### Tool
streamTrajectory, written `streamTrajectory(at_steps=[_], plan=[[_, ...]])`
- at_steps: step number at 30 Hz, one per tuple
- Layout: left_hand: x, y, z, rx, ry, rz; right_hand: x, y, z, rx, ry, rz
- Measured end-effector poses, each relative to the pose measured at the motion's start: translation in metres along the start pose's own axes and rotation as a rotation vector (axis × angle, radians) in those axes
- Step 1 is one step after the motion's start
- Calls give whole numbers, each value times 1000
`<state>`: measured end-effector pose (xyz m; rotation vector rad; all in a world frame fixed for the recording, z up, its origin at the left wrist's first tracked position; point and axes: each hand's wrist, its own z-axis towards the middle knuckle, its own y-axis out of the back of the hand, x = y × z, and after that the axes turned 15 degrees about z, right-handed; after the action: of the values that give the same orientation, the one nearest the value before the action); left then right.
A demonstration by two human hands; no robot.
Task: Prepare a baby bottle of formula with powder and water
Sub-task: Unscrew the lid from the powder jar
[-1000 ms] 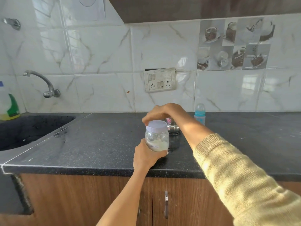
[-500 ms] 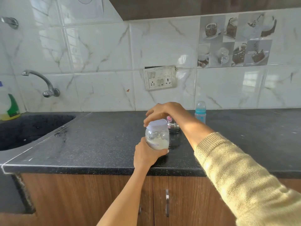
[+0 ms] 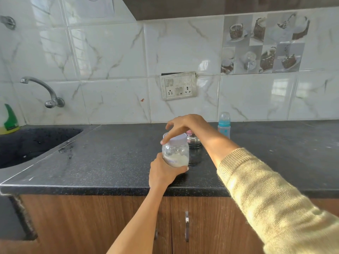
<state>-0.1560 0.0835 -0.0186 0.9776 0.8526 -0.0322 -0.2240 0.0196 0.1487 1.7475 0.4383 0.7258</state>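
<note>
Hands: two, left hand (image 3: 162, 173) and right hand (image 3: 183, 126) | powder jars: one, clear jar (image 3: 175, 153) with one white lid (image 3: 177, 139) | baby bottles: one, blue baby bottle (image 3: 224, 126) | small dark jars: one (image 3: 193, 140) | taps: one (image 3: 43, 92) | sinks: one (image 3: 27, 143) | green detergent bottles: one (image 3: 8, 119) | switchboards: one (image 3: 178, 85) | cabinet handles: one (image 3: 186, 226)

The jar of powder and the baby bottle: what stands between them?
A small steel pot, partly hidden by the right hand, stands between jar and bottle, head view.
</note>
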Motion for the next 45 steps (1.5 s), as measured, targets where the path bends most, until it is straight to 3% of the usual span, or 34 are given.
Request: streamTrajectory(at_steps=[3,9,16,21,27,30,34,45], plan=[[0,-1,0,1,0,-3,-2,-2,1,-45,-64,-15],[2,-1,1,2,-4,-16,-4,-2,5,43,57,178],[4,-2,2,13,12,-36,-10,4,9,86,169,194],[4,2,7,36,24,-42,-31,5,7,59,177,592],[19,28,35,40,70,222,-60,-23,15,-9,226,1148],[31,38,51,44,109,271,-66,-43,23,38,228,1351],[47,45,71,34,165,219,-65,-71,37,98,253,1339],[79,52,132,54,225,79,-43,-122,92,154,377,959]])
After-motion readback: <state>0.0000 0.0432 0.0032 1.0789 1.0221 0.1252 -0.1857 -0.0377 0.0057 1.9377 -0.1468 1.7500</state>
